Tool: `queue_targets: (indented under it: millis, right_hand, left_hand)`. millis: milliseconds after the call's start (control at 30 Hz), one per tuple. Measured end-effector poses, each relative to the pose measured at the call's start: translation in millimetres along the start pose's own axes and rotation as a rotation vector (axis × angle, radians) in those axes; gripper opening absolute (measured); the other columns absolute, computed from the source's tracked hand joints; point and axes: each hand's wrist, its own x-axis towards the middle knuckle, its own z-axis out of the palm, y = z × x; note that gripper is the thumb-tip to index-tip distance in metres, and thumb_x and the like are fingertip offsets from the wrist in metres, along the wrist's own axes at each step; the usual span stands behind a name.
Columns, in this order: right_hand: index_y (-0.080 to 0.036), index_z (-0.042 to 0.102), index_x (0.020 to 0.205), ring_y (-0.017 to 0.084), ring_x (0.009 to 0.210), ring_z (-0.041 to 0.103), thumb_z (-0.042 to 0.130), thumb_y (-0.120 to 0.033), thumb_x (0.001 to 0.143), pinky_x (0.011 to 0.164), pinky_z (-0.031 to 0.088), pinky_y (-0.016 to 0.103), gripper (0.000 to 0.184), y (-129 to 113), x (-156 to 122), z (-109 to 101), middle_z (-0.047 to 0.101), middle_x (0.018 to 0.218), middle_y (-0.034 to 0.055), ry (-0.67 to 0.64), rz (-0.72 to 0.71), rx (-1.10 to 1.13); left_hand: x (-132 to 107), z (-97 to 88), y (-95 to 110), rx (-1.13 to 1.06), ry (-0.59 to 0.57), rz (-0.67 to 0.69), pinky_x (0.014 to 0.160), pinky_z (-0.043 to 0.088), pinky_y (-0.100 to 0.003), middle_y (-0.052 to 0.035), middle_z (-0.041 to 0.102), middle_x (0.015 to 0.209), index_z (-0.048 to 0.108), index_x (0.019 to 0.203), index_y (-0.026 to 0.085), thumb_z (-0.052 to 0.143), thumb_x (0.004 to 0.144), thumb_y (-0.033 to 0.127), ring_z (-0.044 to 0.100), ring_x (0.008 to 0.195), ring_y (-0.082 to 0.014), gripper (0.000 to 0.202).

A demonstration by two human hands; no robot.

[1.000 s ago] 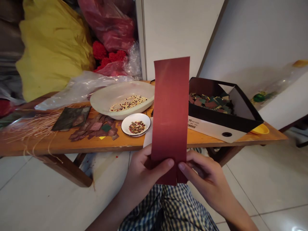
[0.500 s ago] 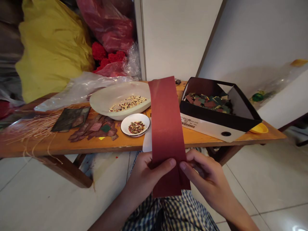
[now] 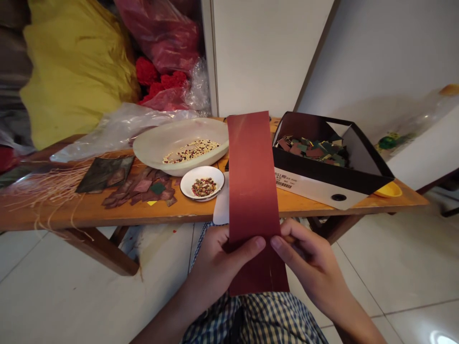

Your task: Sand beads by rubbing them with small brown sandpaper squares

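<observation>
Long dark red strips of what looks like stiff paper [image 3: 254,177] stand up in front of me, overlapping, with their lower end above my lap. My left hand [image 3: 227,253] grips them at the lower left, thumb flat across the front and fingers hidden behind. On the right edge, my right hand [image 3: 304,253] pinches the strips between thumb and fingers. A faint line near the bottom right shows where one strip lies over another. Behind the strips stands a small white dish [image 3: 202,184] with mixed coloured beads or seeds.
On the wooden bench [image 3: 201,217] are a pale bowl [image 3: 150,143] of small grains, brownish scraps [image 3: 139,193], a dark flat sheet [image 3: 103,176] and straw-like strands [image 3: 50,188]. A black-and-white box [image 3: 322,188] of cut pieces stands right, near a yellow dish [image 3: 389,190].
The strips' lower ends, which were offset in a step, now lie nearly level. The stack has shifted slightly right in view, and both hands have kept their hold.
</observation>
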Motion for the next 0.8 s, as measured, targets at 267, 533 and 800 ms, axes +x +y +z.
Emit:
queue_targets:
  millis: [267,533,800]
  right_hand:
    - [-0.02,0.047,0.072,0.009,0.06,0.038,0.047,-0.036,0.092,0.054,0.033,0.021,0.025,-0.6,0.1,1.2,0.041,0.064,-0.0047,0.004,0.007,0.029]
    - [-0.021,0.047,0.074,0.009,0.06,0.037,0.045,-0.035,0.093,0.053,0.033,0.021,0.025,1.3,-2.4,1.2,0.04,0.065,-0.005,-0.01,0.004,0.027]
    - [-0.021,0.047,0.075,0.009,0.062,0.038,0.044,-0.036,0.094,0.055,0.033,0.021,0.024,2.7,-0.5,-0.4,0.041,0.069,-0.0042,-0.049,0.029,0.036]
  left_hand:
    - [0.1,0.9,-0.1,-0.022,-0.011,-0.002,0.058,0.044,-0.017,0.0011,0.069,0.074,0.072,0.077,0.017,0.072,0.073,0.034,0.057,0.066,-0.0095,0.017]
    - [0.1,-1.0,-2.6,-0.037,-0.013,-0.023,0.059,0.044,-0.017,0.0014,0.069,0.074,0.072,0.076,0.019,0.072,0.073,0.034,0.057,0.066,-0.0087,0.016]
    - [1.1,-2.2,-1.6,-0.006,-0.014,-0.078,0.055,0.041,-0.018,-0.0016,0.068,0.071,0.071,0.075,0.015,0.073,0.07,0.039,0.055,0.063,-0.0102,0.024]
